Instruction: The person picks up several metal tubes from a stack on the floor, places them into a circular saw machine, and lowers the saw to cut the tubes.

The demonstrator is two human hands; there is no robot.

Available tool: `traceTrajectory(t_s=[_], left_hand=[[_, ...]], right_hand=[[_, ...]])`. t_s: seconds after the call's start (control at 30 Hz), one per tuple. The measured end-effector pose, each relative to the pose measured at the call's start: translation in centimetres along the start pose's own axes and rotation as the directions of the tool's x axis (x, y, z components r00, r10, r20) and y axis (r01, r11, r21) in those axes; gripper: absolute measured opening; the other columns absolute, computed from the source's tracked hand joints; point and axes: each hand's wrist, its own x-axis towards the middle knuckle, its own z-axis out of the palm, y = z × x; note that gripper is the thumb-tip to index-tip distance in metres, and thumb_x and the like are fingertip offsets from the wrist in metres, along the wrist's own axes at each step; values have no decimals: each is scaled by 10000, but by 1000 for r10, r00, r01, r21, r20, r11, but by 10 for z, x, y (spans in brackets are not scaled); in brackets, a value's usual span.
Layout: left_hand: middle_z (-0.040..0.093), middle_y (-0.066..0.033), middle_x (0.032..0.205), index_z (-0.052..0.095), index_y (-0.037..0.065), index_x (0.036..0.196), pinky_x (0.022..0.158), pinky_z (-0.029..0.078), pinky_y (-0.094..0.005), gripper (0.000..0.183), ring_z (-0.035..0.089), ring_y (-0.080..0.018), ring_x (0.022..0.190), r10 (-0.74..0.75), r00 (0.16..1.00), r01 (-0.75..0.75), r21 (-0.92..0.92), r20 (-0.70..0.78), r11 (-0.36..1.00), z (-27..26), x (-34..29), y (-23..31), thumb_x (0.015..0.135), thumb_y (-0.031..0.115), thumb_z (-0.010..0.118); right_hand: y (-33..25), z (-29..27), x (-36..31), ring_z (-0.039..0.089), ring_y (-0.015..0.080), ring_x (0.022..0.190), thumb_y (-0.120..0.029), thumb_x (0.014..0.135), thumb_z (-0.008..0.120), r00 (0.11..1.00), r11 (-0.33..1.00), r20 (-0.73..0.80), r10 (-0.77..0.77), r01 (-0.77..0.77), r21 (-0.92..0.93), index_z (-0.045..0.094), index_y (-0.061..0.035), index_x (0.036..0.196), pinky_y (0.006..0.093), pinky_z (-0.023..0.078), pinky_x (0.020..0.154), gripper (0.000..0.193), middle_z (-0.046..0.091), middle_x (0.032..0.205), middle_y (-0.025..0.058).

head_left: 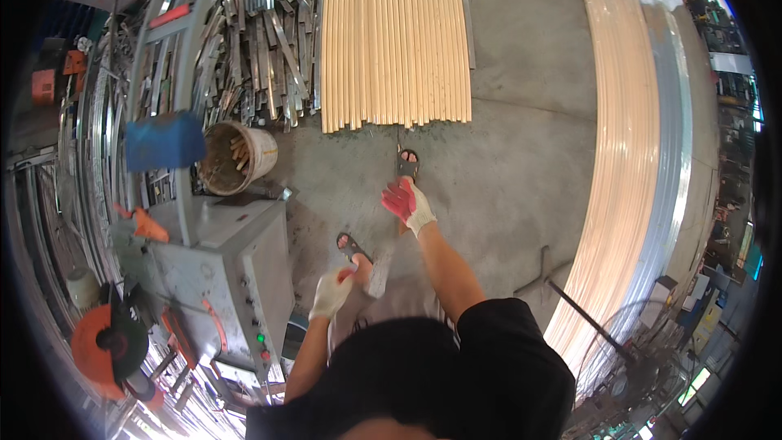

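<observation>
My right hand (409, 204), in a cream knit glove with a red coated palm, hangs in front of me above my forward foot. Its fingers look stretched and a little apart, and nothing shows in them. Lower and to the left, my left hand (331, 292) wears a matching glove. Its fingers are curled in, with a bit of red at the tips, and no object shows there. Both hands are in the air. Ahead of them lies a row of long cream-coloured ribbed strips (397, 41) on the concrete floor, apart from my hands.
At left stand a grey machine cabinet (195, 269) with an orange cutting disc (94, 350) and a bucket (259, 153) holding short pieces. Metal offcuts (269, 41) heap behind it. More long cream strips (623, 155) run along the right, near a dark floor fan (643, 367).
</observation>
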Motion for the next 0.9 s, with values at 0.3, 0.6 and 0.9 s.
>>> traceTrajectory(t_s=[0.3,0.6,0.9], left_hand=[[747,-106,886,730,-10,1098,750,547,-327,329,711,-177,816,-802,598,796,-115,1,594,39,-7,-65,939,240,590],[736,-148,1031,714,-15,1189,833,557,-359,385,696,-225,926,-952,282,940,-234,116,250,84,28,1,914,238,623],[739,-131,986,721,-28,1155,823,552,-331,340,699,-204,885,-947,316,941,-148,53,306,79,53,27,878,150,635]], right_hand=[[-96,-128,384,670,360,1014,-362,1017,601,959,994,-281,-25,54,95,519,-132,1345,535,562,813,409,626,1311,121],[-134,-157,551,601,419,1224,-437,1037,560,831,972,-543,-121,209,103,445,-91,1478,610,523,998,573,499,1468,149],[-125,-180,550,664,366,1113,-351,1017,635,866,942,-472,-166,281,184,523,-145,1412,609,526,969,459,612,1244,100]])
